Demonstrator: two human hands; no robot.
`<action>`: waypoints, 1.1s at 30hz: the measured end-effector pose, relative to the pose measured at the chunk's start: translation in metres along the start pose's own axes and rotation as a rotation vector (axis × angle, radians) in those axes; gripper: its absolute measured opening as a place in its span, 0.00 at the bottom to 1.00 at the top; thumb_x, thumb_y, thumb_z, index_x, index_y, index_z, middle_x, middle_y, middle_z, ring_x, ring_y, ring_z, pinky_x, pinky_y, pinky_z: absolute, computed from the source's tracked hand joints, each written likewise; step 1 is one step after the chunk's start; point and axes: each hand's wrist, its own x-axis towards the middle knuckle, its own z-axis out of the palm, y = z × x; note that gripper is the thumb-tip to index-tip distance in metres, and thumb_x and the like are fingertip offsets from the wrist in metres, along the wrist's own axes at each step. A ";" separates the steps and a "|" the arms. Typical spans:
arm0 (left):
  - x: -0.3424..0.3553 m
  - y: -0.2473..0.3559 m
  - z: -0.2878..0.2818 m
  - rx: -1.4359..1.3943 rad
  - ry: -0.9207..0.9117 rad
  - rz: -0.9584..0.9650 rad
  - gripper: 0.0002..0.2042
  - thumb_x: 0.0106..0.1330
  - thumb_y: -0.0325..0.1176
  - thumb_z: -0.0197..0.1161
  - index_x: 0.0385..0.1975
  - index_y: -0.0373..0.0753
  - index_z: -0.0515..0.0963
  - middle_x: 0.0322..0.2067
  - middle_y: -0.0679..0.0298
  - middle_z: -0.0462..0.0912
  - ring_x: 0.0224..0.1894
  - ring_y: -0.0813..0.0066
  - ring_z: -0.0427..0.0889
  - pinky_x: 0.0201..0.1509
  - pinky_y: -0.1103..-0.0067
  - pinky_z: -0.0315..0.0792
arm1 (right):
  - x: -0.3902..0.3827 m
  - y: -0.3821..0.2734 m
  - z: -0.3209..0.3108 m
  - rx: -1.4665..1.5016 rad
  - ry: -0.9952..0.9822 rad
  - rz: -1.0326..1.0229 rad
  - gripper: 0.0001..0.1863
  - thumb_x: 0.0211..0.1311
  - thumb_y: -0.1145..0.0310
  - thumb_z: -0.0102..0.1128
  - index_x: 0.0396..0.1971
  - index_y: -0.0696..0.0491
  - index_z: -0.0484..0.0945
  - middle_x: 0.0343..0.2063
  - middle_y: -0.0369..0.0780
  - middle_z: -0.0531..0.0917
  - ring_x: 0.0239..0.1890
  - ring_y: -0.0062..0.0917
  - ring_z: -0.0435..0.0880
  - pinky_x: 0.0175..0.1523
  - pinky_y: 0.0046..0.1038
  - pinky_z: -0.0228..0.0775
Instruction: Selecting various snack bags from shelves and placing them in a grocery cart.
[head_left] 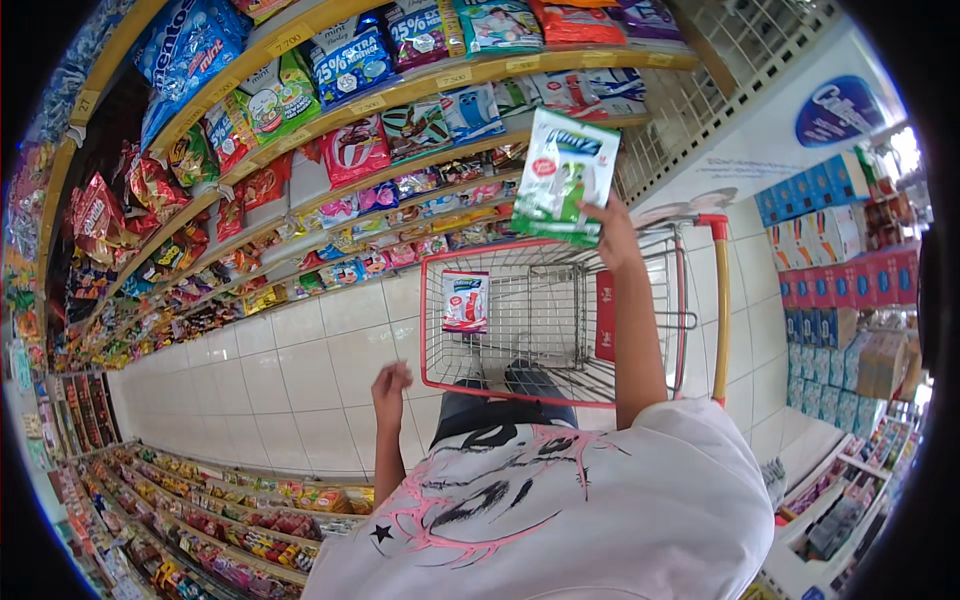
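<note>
My right hand grips a green and white candy bag by its lower right edge. The bag is upright, raised above the far side of a shopping cart and in front of the candy shelves. Inside the wire cart, toward its left end, lies a red and white candy bag. My left hand hangs low to the left of the cart, touching nothing. Its fingers are loosely curled, and no object shows in them.
Tiered shelves packed with candy bags run along the far side and curve left. Behind me stands another shelf of small packages. Stacked boxes fill the right side. Pale floor tiles lie between the shelves.
</note>
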 end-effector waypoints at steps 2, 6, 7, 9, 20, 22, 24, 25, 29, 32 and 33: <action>0.024 0.060 0.025 -0.019 -0.153 0.030 0.18 0.66 0.41 0.51 0.45 0.32 0.72 0.36 0.60 0.77 0.38 0.75 0.76 0.45 0.78 0.71 | -0.048 0.007 0.023 -0.013 0.048 0.084 0.24 0.49 0.80 0.58 0.50 0.56 0.68 0.44 0.38 0.77 0.47 0.24 0.74 0.53 0.26 0.65; 0.028 0.144 0.062 -0.164 -0.539 0.042 0.21 0.67 0.41 0.50 0.52 0.33 0.67 0.44 0.60 0.75 0.45 0.74 0.75 0.49 0.77 0.69 | -0.122 0.023 0.059 -0.042 -0.032 0.097 0.25 0.50 0.79 0.59 0.52 0.56 0.68 0.45 0.37 0.77 0.49 0.21 0.72 0.55 0.24 0.58; 0.026 0.158 0.067 -0.204 -0.613 0.037 0.20 0.66 0.40 0.51 0.53 0.33 0.66 0.46 0.60 0.75 0.45 0.75 0.75 0.49 0.78 0.69 | -0.133 0.027 0.069 -0.042 -0.021 0.094 0.25 0.50 0.79 0.59 0.52 0.56 0.68 0.45 0.37 0.77 0.49 0.21 0.72 0.55 0.24 0.58; 0.024 0.166 0.074 -0.225 -0.616 0.129 0.18 0.66 0.35 0.52 0.52 0.32 0.67 0.45 0.60 0.75 0.44 0.76 0.76 0.48 0.80 0.70 | -0.160 0.034 0.087 -0.103 -0.069 0.102 0.24 0.50 0.78 0.60 0.51 0.56 0.69 0.44 0.36 0.77 0.48 0.20 0.72 0.55 0.23 0.58; -0.004 0.176 -0.009 -0.333 -0.510 0.118 0.12 0.62 0.34 0.58 0.41 0.35 0.75 0.32 0.67 0.81 0.31 0.85 0.78 0.31 0.87 0.71 | -0.226 0.061 0.154 -0.129 -0.068 -0.004 0.18 0.57 0.70 0.58 0.48 0.57 0.70 0.30 0.34 0.81 0.29 0.10 0.77 0.32 0.14 0.68; -0.005 0.174 -0.023 -0.352 -0.506 0.115 0.11 0.62 0.36 0.59 0.40 0.36 0.75 0.31 0.67 0.81 0.30 0.86 0.78 0.30 0.88 0.71 | -0.231 0.068 0.162 -0.136 -0.087 -0.020 0.19 0.57 0.70 0.58 0.48 0.58 0.70 0.30 0.35 0.81 0.29 0.12 0.79 0.32 0.14 0.69; -0.010 0.175 -0.033 -0.387 -0.501 0.111 0.12 0.61 0.36 0.59 0.39 0.35 0.76 0.31 0.67 0.81 0.30 0.85 0.78 0.30 0.87 0.71 | -0.237 0.068 0.170 -0.141 -0.128 -0.027 0.19 0.58 0.72 0.57 0.49 0.59 0.70 0.33 0.38 0.81 0.32 0.14 0.80 0.35 0.16 0.71; -0.011 0.174 -0.037 -0.389 -0.499 0.112 0.12 0.61 0.36 0.59 0.39 0.35 0.76 0.31 0.67 0.81 0.30 0.85 0.78 0.30 0.87 0.71 | -0.240 0.066 0.174 -0.143 -0.130 -0.027 0.19 0.58 0.72 0.57 0.49 0.59 0.70 0.33 0.38 0.81 0.32 0.14 0.80 0.35 0.16 0.71; -0.012 0.173 -0.049 -0.356 -0.501 0.149 0.11 0.61 0.35 0.60 0.38 0.34 0.75 0.31 0.66 0.81 0.30 0.83 0.79 0.31 0.87 0.72 | -0.245 0.064 0.186 -0.184 -0.158 -0.082 0.19 0.59 0.74 0.55 0.50 0.61 0.69 0.36 0.41 0.81 0.36 0.17 0.80 0.41 0.18 0.71; -0.009 0.173 -0.053 -0.342 -0.509 0.145 0.11 0.60 0.34 0.61 0.37 0.34 0.76 0.30 0.65 0.81 0.30 0.83 0.79 0.31 0.86 0.72 | -0.244 0.065 0.189 -0.204 -0.173 -0.096 0.18 0.59 0.74 0.55 0.50 0.61 0.69 0.37 0.41 0.81 0.37 0.18 0.79 0.43 0.19 0.70; -0.008 0.174 -0.054 -0.332 -0.511 0.147 0.10 0.60 0.34 0.61 0.36 0.34 0.75 0.29 0.65 0.81 0.29 0.84 0.79 0.30 0.86 0.72 | -0.244 0.066 0.189 -0.212 -0.184 -0.108 0.18 0.59 0.74 0.54 0.49 0.61 0.69 0.37 0.41 0.81 0.38 0.17 0.79 0.43 0.18 0.70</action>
